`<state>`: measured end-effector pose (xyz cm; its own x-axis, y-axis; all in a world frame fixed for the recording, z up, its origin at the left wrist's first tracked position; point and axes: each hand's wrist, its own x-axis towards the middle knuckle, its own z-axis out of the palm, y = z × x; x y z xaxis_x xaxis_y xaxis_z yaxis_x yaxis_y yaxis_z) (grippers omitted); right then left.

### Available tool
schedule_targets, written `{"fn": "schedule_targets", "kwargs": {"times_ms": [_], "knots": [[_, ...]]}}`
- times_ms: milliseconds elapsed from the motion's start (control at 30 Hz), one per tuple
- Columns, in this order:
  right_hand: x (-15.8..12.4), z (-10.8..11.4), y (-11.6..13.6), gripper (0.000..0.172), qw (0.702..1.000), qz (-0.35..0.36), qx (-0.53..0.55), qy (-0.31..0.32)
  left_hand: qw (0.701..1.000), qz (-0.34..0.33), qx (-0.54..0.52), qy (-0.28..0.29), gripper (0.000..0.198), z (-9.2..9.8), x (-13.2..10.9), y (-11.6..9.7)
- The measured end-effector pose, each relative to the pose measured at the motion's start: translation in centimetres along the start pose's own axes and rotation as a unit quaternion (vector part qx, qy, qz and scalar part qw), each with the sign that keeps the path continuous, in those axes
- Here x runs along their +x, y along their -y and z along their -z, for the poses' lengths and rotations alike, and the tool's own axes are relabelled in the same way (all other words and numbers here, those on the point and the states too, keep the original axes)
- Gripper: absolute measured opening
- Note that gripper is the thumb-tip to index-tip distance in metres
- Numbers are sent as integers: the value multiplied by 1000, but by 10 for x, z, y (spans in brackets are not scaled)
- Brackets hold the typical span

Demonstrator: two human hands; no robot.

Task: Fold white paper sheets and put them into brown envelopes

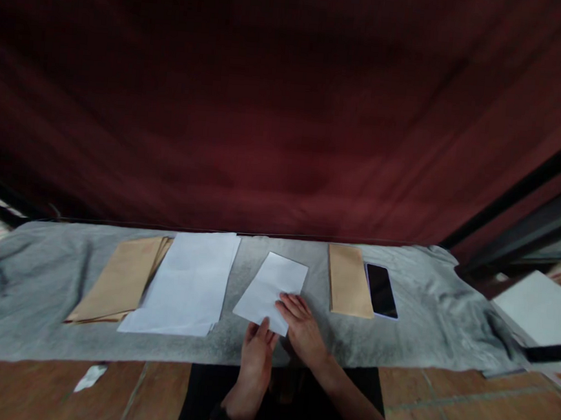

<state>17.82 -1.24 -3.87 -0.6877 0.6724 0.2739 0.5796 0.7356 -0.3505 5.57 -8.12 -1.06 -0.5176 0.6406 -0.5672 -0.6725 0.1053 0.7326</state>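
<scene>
A white sheet of paper (269,287) lies at a slant on the grey cloth in front of me, about half the size of the sheets to its left, so it looks folded. At its near edge my left hand (257,350) pinches it, thumb on top and fingers partly hidden. My right hand (304,328) rests on the paper's near right part, fingers stretched out flat and pressing on the surface.
Left of the paper are a stack of larger white sheets (185,283) and brown envelopes (120,275). To the right lie more brown envelopes (350,280) and a phone (381,291). A grey cloth (428,312) covers the narrow surface; a dark red curtain (286,139) hangs behind.
</scene>
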Motion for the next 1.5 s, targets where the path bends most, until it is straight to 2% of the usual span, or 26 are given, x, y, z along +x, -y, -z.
{"fn": "schedule_targets", "kwargs": {"times_ms": [100, 167, 233, 300, 367, 433, 500, 567, 633, 700, 767, 900, 1067, 1200, 1300, 1433, 1500], "knots": [[-7, 2, -11, 69, 999, 22, 29, 34, 996, 55, 2, 70, 21, 14, -14, 1], [-14, 4, -16, 73, 997, 32, 54, 47, 982, 107, 69, 139, 27, 28, -24, -2], [-18, 7, -19, 75, 996, 32, 71, 52, 958, 111, 168, 202, 31, 39, -32, -8], [-20, 11, -19, 76, 995, 33, 77, 57, 937, 26, 260, 232, 31, 42, -36, -17], [-20, 13, -18, 76, 995, 40, 73, 62, 904, -110, 340, 235, 28, 35, -33, -27], [-20, 13, -15, 75, 995, 45, 60, 64, 842, -227, 424, 245, 37, 21, -20, -35], [-20, 13, -13, 72, 995, 49, 46, 68, 753, -310, 520, 258, 50, 2, -2, -39], [-20, 13, -11, 66, 995, 47, 40, 72, 656, -370, 592, 287, 53, -17, 19, -37], [-20, 14, -9, 61, 995, 47, 46, 75, 580, -412, 636, 300, 51, -32, 39, -31], [-19, 15, -9, 59, 994, 49, 54, 81, 533, -423, 670, 298, 50, -42, 57, -25], [-19, 16, -10, 61, 993, 51, 54, 90, 502, -422, 698, 289, 50, -46, 71, -22], [-20, 18, -12, 66, 992, 54, 44, 109, 476, -437, 723, 245, 53, -33, 93, -31], [-22, 19, -13, 67, 992, 55, 43, 107, 490, -447, 731, 159, 57, -5, 108, -46], [-22, 18, -14, 68, 992, 53, 48, 103, 506, -436, 731, 139, 57, 18, 103, -51], [-22, 17, -16, 66, 991, 48, 55, 110, 500, -440, 721, 194, 57, 41, 88, -58], [-23, 15, -17, 67, 991, 49, 65, 105, 442, -464, 697, 321, 71, 72, 63, -69], [-24, 14, -17, 69, 991, 52, 67, 99, 427, -469, 695, 338, 72, 81, 57, -71]]}}
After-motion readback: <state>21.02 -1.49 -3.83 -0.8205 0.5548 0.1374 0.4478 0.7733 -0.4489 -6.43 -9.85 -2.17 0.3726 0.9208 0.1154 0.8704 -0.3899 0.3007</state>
